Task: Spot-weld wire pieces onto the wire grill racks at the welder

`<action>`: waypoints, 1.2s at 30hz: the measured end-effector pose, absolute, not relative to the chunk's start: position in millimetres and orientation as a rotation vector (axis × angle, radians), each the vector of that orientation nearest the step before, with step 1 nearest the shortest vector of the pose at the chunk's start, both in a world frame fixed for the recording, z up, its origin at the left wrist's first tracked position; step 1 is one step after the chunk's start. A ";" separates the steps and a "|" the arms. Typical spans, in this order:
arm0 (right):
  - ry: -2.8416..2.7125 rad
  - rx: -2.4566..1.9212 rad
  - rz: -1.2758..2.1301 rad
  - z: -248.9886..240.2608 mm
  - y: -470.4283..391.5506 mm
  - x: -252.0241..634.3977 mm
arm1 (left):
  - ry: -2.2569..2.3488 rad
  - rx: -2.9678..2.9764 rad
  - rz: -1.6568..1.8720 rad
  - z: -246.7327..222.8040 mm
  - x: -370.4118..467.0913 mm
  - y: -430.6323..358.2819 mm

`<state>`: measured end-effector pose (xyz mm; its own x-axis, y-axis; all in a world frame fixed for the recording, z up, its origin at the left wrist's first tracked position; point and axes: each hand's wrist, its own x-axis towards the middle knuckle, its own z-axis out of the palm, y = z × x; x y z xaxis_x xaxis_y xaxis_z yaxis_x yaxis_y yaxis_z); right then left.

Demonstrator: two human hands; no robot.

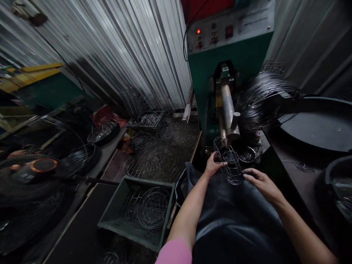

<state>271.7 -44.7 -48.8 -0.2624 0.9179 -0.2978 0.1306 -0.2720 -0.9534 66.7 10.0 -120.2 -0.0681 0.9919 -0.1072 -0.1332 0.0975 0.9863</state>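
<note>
A wire basket point(234, 169) with long rounded loops hangs tilted over my lap, its upper end close beneath the electrode arm point(227, 106) of a green welding machine point(202, 79). My left hand point(213, 165) grips its left side, the thumb lying across the wires. Just off the basket's right side, my right hand point(255, 179) has its thumb and fingers drawn together in a pinch. Whatever small thing sits between those fingertips is too dark to make out. A round dish point(247, 154) with metal pieces stands behind the basket.
A green crate point(110, 220) with round wire grids stands on the floor at left. Loose wire frames point(154, 154) lie beyond it. A fan point(30, 168) is far left. Right of the machine are a wire coil point(264, 99) and a large black basin point(316, 124).
</note>
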 end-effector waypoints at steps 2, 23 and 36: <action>-1.354 -1.334 1.562 -45.3 -40.8 269.4 | 1.229 1.020 1.256 -118.2 67.2 9.8; -1.487 -1.349 1.349 -12.4 -11.9 242.0 | 1.097 0.744 1.222 -112.9 69.5 18.1; -1.544 -1.336 1.334 -10.1 -7.5 241.6 | 1.117 0.736 1.206 -106.4 68.1 16.3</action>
